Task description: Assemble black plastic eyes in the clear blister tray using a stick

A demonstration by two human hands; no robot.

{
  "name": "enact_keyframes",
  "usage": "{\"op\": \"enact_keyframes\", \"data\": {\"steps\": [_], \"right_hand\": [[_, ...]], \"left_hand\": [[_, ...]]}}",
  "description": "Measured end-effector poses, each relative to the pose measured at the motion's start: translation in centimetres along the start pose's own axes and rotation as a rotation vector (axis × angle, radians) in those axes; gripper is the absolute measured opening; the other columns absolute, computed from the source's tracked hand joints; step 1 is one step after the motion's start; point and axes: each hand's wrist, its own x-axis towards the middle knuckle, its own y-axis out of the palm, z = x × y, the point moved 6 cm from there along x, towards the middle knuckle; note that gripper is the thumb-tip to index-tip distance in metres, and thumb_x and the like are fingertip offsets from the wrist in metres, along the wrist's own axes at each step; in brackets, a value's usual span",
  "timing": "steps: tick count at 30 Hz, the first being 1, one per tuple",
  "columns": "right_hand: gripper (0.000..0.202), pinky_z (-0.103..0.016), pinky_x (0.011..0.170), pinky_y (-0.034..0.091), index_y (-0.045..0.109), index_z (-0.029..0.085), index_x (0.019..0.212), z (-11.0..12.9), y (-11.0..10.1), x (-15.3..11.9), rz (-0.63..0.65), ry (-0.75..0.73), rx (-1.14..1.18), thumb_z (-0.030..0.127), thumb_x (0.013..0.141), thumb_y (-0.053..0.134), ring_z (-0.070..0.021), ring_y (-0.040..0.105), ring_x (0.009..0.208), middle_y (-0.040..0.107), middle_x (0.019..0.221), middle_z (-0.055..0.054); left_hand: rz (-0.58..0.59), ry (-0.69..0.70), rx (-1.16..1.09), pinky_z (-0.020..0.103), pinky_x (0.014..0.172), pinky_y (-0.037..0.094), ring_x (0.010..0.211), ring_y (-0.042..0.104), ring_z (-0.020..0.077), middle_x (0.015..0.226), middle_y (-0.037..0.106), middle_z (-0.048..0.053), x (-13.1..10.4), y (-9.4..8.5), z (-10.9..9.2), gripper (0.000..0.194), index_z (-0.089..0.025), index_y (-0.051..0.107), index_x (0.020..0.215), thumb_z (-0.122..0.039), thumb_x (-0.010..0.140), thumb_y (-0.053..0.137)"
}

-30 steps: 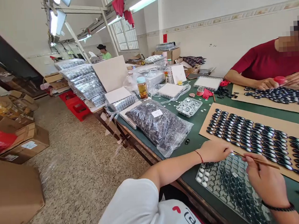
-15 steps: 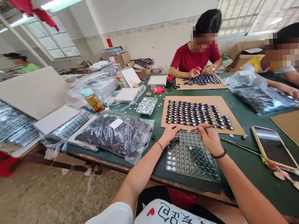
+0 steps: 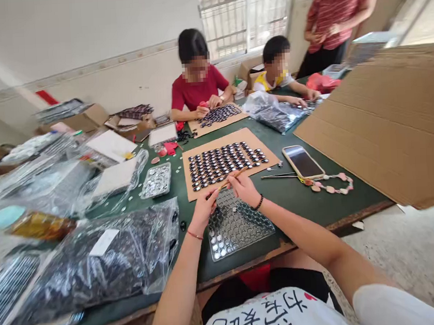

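Note:
My right hand (image 3: 244, 187) is closed round a thin brown wooden stick (image 3: 242, 171), which slants across toward my left hand. The fingers of my left hand (image 3: 204, 209) are pinched at the stick's lower end; anything small between them is hidden. Both hands are over the far edge of a clear plastic tray (image 3: 242, 234) with rows of round pockets. White round pieces (image 3: 216, 247) fill several pockets at its left side. Just beyond my hands, black oval pieces with shiny pale centres (image 3: 220, 164) lie in rows on a cardboard sheet (image 3: 250, 136).
A plastic bag of dark pieces (image 3: 108, 250) lies at left, near a small box of pale pieces (image 3: 158, 180). To the right are a phone (image 3: 304, 162), tweezers (image 3: 279, 175) and a large raised cardboard panel (image 3: 378, 125). Co-workers sit across the table; another person stands behind.
My view has swung to the right, bringing the cardboard panel and a standing person into sight. My left hand is now closer to the stick's end; my right hand still holds it.

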Motion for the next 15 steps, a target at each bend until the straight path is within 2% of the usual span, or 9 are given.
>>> {"op": "enact_keyframes", "data": {"steps": [2, 4, 6, 8, 10, 12, 15], "right_hand": [[0.03, -0.021, 0.037, 0.032, 0.045, 0.019, 0.08, 0.5, -0.5, 0.4, -0.028, -0.012, 0.017, 0.048, 0.084, 0.036, -0.007, 0.039, 0.037, 0.052, 0.063, 0.001], [0.031, -0.021, 0.038, 0.033, 0.044, 0.019, 0.079, 1.1, -1.2, 0.6, -0.069, -0.018, 0.05, 0.049, 0.084, 0.035, -0.0068, 0.039, 0.039, 0.052, 0.064, 0.002], [0.032, -0.021, 0.039, 0.034, 0.044, 0.019, 0.079, 1.6, -1.8, 0.8, -0.096, -0.036, 0.08, 0.05, 0.084, 0.035, -0.0069, 0.04, 0.04, 0.051, 0.064, 0.001], [0.032, -0.021, 0.039, 0.033, 0.045, 0.019, 0.079, 2.0, -2.2, 0.9, -0.106, -0.06, 0.099, 0.049, 0.084, 0.035, -0.007, 0.04, 0.04, 0.051, 0.063, 0.001], [0.032, -0.021, 0.039, 0.033, 0.045, 0.018, 0.079, 1.9, -2.2, 1.0, -0.101, -0.07, 0.108, 0.048, 0.085, 0.035, -0.007, 0.04, 0.04, 0.052, 0.063, 0.001], [0.031, -0.021, 0.04, 0.033, 0.046, 0.018, 0.078, 1.6, -2.2, 1.1, -0.099, -0.067, 0.113, 0.047, 0.085, 0.036, -0.007, 0.04, 0.04, 0.052, 0.063, 0.001], [0.028, -0.021, 0.041, 0.034, 0.046, 0.019, 0.079, 1.2, -2.1, 1.1, -0.098, -0.069, 0.107, 0.044, 0.085, 0.036, -0.0074, 0.042, 0.042, 0.053, 0.064, 0.001]], "left_hand": [[-0.024, 0.015, 0.015, 0.012, 0.032, 0.017, 0.033, 0.029, 0.0019, 0.042, 0.038, -0.008, 0.3, -0.6, -0.4, 0.036, -0.014, 0.06, 0.092, -0.038, 0.067, 0.065], [-0.069, 0.048, -0.047, 0.011, 0.031, 0.017, 0.033, 0.029, 0.0011, 0.042, 0.038, -0.008, 0.8, -2.2, -1.4, 0.029, -0.014, 0.06, 0.09, -0.032, 0.068, 0.065], [-0.116, 0.116, -0.274, 0.01, 0.03, 0.017, 0.033, 0.028, 0.0007, 0.042, 0.036, -0.009, 1.5, -4.8, -3.0, 0.021, -0.014, 0.059, 0.091, -0.026, 0.074, 0.061], [-0.147, 0.16, -0.611, 0.01, 0.03, 0.019, 0.032, 0.029, 0.0013, 0.042, 0.033, -0.01, 2.4, -7.6, -4.6, 0.015, -0.016, 0.056, 0.09, -0.027, 0.084, 0.048], [-0.25, 0.11, -0.853, 0.011, 0.031, 0.022, 0.03, 0.029, 0.0017, 0.04, 0.032, -0.009, 3.1, -9.9, -5.0, 0.026, -0.016, 0.052, 0.085, -0.031, 0.09, 0.032], [-0.326, 0.045, -0.918, 0.011, 0.031, 0.022, 0.029, 0.03, 0.002, 0.039, 0.032, -0.009, 3.3, -10.3, -4.5, 0.028, -0.017, 0.051, 0.081, -0.033, 0.091, 0.029], [-0.268, 0.024, -0.737, 0.012, 0.03, 0.021, 0.029, 0.029, 0.0021, 0.039, 0.032, -0.01, 2.7, -7.7, -3.1, 0.018, -0.017, 0.052, 0.078, -0.034, 0.083, 0.048]]}}
